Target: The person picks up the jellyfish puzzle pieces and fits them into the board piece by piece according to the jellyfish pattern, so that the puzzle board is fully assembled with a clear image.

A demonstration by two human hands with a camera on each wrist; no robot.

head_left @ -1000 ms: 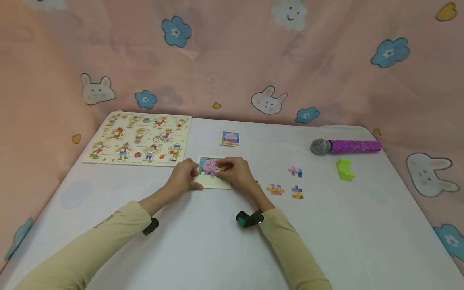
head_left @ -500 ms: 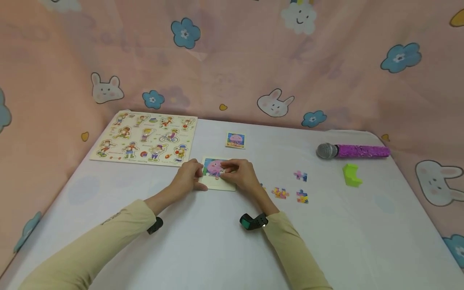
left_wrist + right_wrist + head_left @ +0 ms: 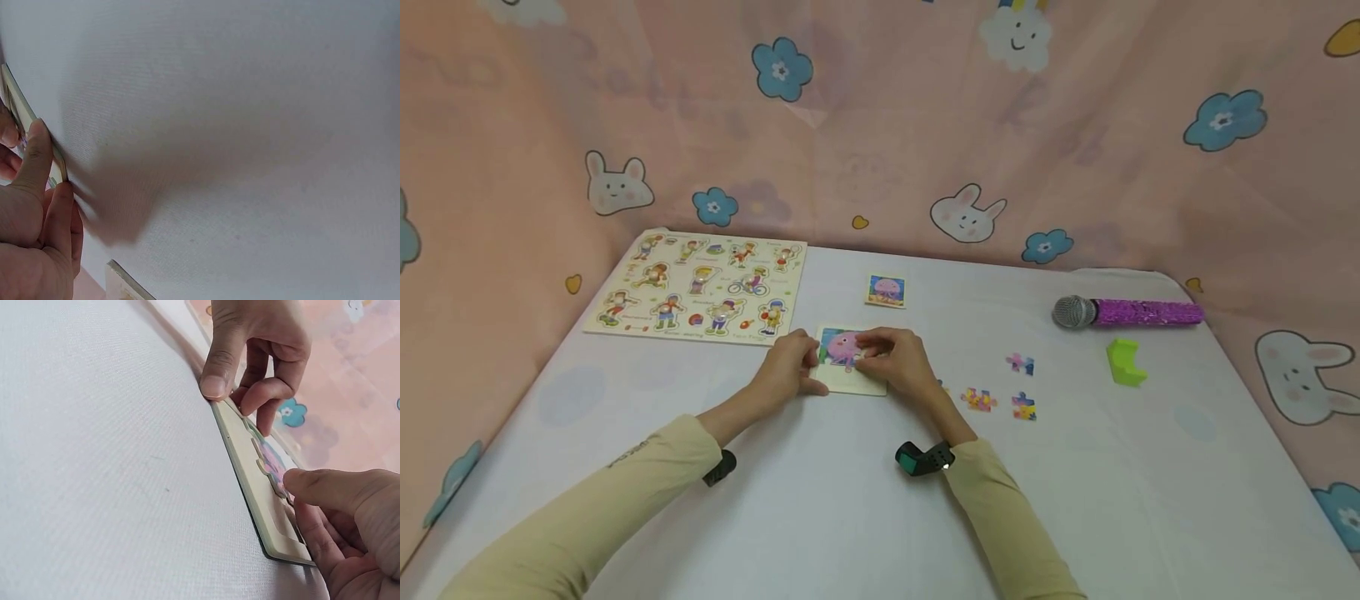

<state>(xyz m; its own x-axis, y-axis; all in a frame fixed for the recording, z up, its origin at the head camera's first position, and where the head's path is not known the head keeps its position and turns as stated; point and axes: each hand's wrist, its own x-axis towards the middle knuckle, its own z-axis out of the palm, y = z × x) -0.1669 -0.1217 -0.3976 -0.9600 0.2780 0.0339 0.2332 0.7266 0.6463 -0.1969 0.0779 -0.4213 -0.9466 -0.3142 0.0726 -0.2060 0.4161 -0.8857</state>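
In the head view a small cream jigsaw tray [image 3: 854, 382] lies mid-table, partly filled with pieces forming a pink octopus [image 3: 842, 347] on blue. My left hand [image 3: 784, 367] holds the tray's left edge; in the right wrist view its thumb [image 3: 214, 387] presses a corner, fingers bent over the side. My right hand [image 3: 898, 362] is over the tray's right part, thumb and fingertips pinching a puzzle piece at the octopus's edge, mostly hidden by the fingers. Loose puzzle pieces [image 3: 979, 399] lie to the right, one partly behind my right wrist.
A small octopus picture card [image 3: 886, 290] lies behind the tray. A larger board of sports figures [image 3: 737, 312] is at the back left. To the right are a purple microphone [image 3: 1142, 312] and a lime-green block [image 3: 1125, 362]. A pink patterned cloth [image 3: 865, 125] hangs behind.
The head view has shifted slightly, so the whole scene sits a little further right than a second ago. Both hands keep nearly the same position on the tray.
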